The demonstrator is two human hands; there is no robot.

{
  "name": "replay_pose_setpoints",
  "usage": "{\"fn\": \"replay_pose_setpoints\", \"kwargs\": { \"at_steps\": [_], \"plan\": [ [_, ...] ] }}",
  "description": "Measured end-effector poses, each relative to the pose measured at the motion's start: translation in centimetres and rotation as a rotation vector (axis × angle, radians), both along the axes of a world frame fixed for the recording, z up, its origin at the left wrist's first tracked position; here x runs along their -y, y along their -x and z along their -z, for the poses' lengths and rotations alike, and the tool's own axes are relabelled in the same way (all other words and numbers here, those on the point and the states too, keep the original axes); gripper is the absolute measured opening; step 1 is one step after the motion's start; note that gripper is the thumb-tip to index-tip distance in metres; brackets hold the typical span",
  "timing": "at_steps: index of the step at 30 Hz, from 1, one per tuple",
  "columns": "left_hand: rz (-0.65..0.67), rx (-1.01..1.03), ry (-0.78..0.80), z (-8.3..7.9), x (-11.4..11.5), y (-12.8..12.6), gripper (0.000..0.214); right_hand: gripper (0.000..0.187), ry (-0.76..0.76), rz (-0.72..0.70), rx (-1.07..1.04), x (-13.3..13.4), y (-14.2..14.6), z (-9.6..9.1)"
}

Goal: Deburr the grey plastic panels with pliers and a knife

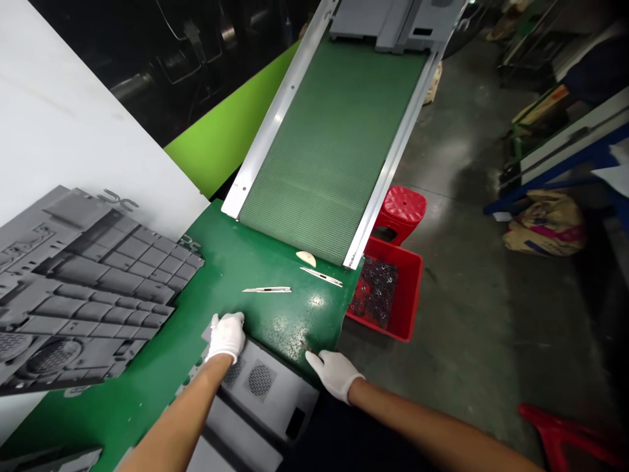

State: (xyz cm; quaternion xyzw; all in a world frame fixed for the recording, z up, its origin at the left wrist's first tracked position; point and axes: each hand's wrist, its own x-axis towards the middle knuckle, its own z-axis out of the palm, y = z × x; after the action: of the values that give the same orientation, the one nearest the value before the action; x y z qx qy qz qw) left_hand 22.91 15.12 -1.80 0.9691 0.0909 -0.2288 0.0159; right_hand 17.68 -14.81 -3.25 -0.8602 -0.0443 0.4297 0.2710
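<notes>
My left hand (228, 337), in a white glove, has its fingers closed over the far edge of a grey plastic panel (275, 400) with round speaker-like grilles. The panel lies on the green table close to my body, its near part cut off by the frame. My right hand (335, 375), gloved too, is just past the panel's right end. Its thumb and fingers pinch a small dark piece, too small to name. Beyond my hands, two thin cutter knives (268, 290) lie on the green table top (211, 262), with a pale wedge-shaped piece (306, 258) beside them.
A green conveyor belt (339, 144) slopes away, carrying grey panels (388, 23) at its top. More grey panels (98, 282) lean at left. Right of the table are a red bin (410, 295) of small dark parts and a red stool (405, 206).
</notes>
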Motion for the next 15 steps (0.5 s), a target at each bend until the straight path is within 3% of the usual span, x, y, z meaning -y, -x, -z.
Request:
{"fn": "replay_pose_setpoints", "kwargs": {
  "at_steps": [4,8,11,15],
  "plan": [
    [-0.009,0.02,-0.022,-0.2,0.8,0.1,0.037,0.07,-0.008,-0.011,0.008,-0.1,0.0,-0.1],
    [-0.162,0.011,0.014,-0.2,1.0,-0.4,0.042,0.07,-0.014,-0.006,-0.008,0.0,0.0,-0.2],
    [-0.304,-0.004,0.085,-0.2,0.3,-0.6,0.039,0.072,-0.009,-0.004,-0.032,0.2,0.0,-0.2],
    [-0.401,-0.009,0.145,0.1,-1.8,-0.7,0.032,0.075,0.0,-0.027,-0.051,0.3,0.2,0.2]
  ]
}}
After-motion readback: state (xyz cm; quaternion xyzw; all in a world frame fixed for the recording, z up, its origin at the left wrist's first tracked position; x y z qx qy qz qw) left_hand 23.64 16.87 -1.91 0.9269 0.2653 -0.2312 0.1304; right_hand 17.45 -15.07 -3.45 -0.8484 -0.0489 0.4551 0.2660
